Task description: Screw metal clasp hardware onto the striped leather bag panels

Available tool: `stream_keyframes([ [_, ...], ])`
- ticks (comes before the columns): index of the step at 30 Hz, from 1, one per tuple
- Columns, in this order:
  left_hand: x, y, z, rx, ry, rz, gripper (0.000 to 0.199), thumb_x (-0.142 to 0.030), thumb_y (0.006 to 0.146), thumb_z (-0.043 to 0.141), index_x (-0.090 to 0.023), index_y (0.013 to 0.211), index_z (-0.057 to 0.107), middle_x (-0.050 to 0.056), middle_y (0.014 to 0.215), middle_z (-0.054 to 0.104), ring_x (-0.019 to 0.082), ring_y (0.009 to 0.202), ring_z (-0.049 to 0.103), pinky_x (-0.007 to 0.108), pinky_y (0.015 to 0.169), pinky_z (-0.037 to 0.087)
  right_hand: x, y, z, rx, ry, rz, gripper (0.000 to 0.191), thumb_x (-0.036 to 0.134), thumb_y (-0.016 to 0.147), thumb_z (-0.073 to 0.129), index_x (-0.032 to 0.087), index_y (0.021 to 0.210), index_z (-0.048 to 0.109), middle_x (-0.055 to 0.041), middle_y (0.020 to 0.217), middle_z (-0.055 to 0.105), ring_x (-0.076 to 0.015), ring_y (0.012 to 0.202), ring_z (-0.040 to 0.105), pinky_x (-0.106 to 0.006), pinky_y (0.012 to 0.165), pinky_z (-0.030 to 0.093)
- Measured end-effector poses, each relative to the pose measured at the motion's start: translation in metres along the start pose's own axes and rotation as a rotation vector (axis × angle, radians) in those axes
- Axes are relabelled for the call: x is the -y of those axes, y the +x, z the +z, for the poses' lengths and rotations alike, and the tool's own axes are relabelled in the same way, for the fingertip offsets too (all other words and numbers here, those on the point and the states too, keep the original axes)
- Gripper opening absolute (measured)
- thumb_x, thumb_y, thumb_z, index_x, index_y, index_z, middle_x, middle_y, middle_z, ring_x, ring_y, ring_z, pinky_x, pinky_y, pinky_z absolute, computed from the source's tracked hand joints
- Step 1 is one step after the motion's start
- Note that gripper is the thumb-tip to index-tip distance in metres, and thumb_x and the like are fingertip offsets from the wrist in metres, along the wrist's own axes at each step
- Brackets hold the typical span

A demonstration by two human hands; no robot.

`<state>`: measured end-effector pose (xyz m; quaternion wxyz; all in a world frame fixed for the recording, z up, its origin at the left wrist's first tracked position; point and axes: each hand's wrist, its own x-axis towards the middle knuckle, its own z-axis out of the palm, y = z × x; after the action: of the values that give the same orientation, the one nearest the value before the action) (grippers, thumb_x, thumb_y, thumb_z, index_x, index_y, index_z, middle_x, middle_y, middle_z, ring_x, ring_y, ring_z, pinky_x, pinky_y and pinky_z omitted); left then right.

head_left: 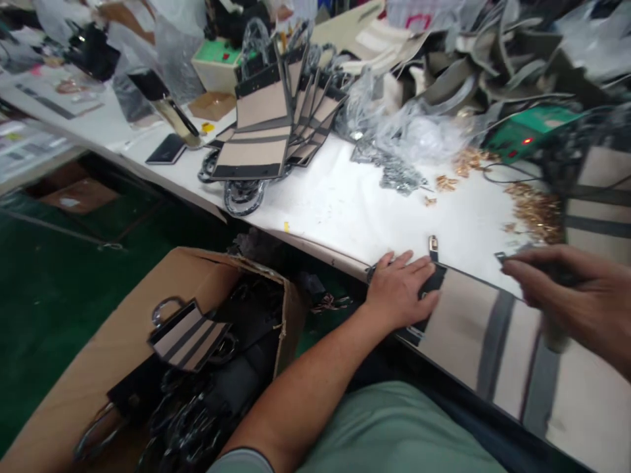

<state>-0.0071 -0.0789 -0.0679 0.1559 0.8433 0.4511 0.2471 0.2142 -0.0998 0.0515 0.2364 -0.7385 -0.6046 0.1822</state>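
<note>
My left hand (400,292) lies with spread fingers on the black end of a beige and grey striped panel (458,315) at the table's front edge. Just beyond its fingertips, a small strap piece with a gold-coloured metal fitting (433,245) sticks out past the panel. Over the panel's right part, my right hand (566,282) is closed, with a small dark metal piece (501,257) pinched at its fingertips. A blurred tool handle (556,334) shows below that hand, inside its curled fingers.
An open cardboard box (148,295) with bag pieces stands at lower left. Striped bags (261,125) are stacked on the white table (325,210). Gold-coloured parts (535,210), clear plastic (419,131) and a green device (532,131) lie at the back right.
</note>
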Motion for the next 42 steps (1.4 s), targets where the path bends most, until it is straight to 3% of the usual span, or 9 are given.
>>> stream_keyframes([
  [5, -0.001, 0.006, -0.003, 0.017, -0.002, 0.001, 0.047, -0.046, 0.095, 0.059, -0.027, 0.138, 0.059, -0.001, 0.151, 0.057, 0.026, 0.144, 0.046, 0.053, 0.122, 0.029, -0.003, -0.015, -0.008, -0.008, 0.166, -0.051, 0.053, 0.071, 0.079, 0.068, 0.019, 0.090, 0.074, -0.0018, 0.058, 0.062, -0.0144, 0.046, 0.050, -0.028, 0.047, 0.037],
  [9, -0.005, 0.008, -0.007, 0.016, 0.018, 0.010, 0.046, -0.045, 0.095, 0.060, -0.028, 0.139, 0.058, -0.001, 0.150, 0.058, 0.025, 0.144, 0.047, 0.053, 0.121, 0.030, -0.015, -0.016, -0.005, 0.053, 0.253, -0.093, 0.043, 0.062, 0.085, 0.066, 0.020, 0.090, 0.074, -0.0017, 0.064, 0.065, -0.0160, 0.054, 0.055, -0.027, 0.051, 0.040],
  [14, -0.005, 0.010, -0.007, 0.026, 0.040, 0.006, 0.048, -0.044, 0.094, 0.063, -0.029, 0.139, 0.058, 0.001, 0.150, 0.058, 0.025, 0.144, 0.047, 0.053, 0.121, 0.030, -0.019, 0.003, 0.027, 0.215, 0.250, -0.159, 0.024, 0.043, 0.089, 0.063, 0.023, 0.086, 0.076, -0.0012, 0.076, 0.073, -0.0197, 0.073, 0.066, -0.029, 0.067, 0.047],
  [18, -0.005, 0.012, -0.007, 0.038, 0.046, 0.016, 0.043, -0.039, 0.097, 0.059, -0.029, 0.139, 0.058, 0.001, 0.149, 0.059, 0.024, 0.143, 0.048, 0.052, 0.120, 0.031, -0.019, 0.025, 0.057, 0.320, 0.225, -0.162, 0.023, 0.038, 0.088, 0.059, 0.022, 0.089, 0.076, -0.0012, 0.083, 0.075, -0.0205, 0.079, 0.066, -0.031, 0.077, 0.047],
  [21, -0.004, 0.013, -0.007, 0.037, 0.042, 0.011, 0.040, -0.034, 0.099, 0.056, -0.028, 0.138, 0.059, 0.000, 0.149, 0.060, 0.024, 0.142, 0.049, 0.052, 0.117, 0.034, -0.018, 0.034, 0.067, 0.353, 0.210, -0.149, 0.025, 0.038, 0.087, 0.058, 0.020, 0.089, 0.076, -0.0020, 0.083, 0.075, -0.0201, 0.078, 0.065, -0.031, 0.077, 0.046],
  [31, -0.003, 0.014, -0.002, -0.025, 0.001, -0.037, 0.047, -0.032, 0.095, 0.064, -0.028, 0.140, 0.056, 0.001, 0.142, 0.065, 0.023, 0.139, 0.053, 0.049, 0.117, 0.036, -0.020, 0.038, 0.080, 0.312, 0.097, -0.103, 0.015, 0.030, 0.086, 0.062, 0.022, 0.087, 0.075, -0.0009, 0.085, 0.074, -0.0193, 0.082, 0.066, -0.029, 0.077, 0.044],
  [38, -0.006, 0.019, -0.001, -0.039, 0.012, -0.053, 0.029, -0.036, 0.100, 0.058, -0.035, 0.127, 0.068, -0.004, 0.137, 0.068, 0.024, 0.134, 0.056, 0.049, 0.109, 0.041, -0.019, 0.034, 0.081, 0.247, -0.029, -0.127, 0.012, 0.032, 0.088, 0.063, 0.023, 0.085, 0.071, -0.0016, 0.083, 0.072, -0.0192, 0.080, 0.065, -0.029, 0.072, 0.042],
  [42, -0.008, 0.022, 0.001, -0.052, 0.010, -0.083, 0.026, -0.036, 0.101, 0.056, -0.036, 0.121, 0.072, -0.005, 0.133, 0.071, 0.024, 0.131, 0.057, 0.048, 0.107, 0.041, -0.019, 0.023, 0.080, 0.152, -0.231, -0.207, 0.018, 0.037, 0.094, 0.059, 0.023, 0.091, 0.070, -0.0054, 0.099, 0.071, -0.0220, 0.086, 0.065, -0.031, 0.068, 0.040],
])
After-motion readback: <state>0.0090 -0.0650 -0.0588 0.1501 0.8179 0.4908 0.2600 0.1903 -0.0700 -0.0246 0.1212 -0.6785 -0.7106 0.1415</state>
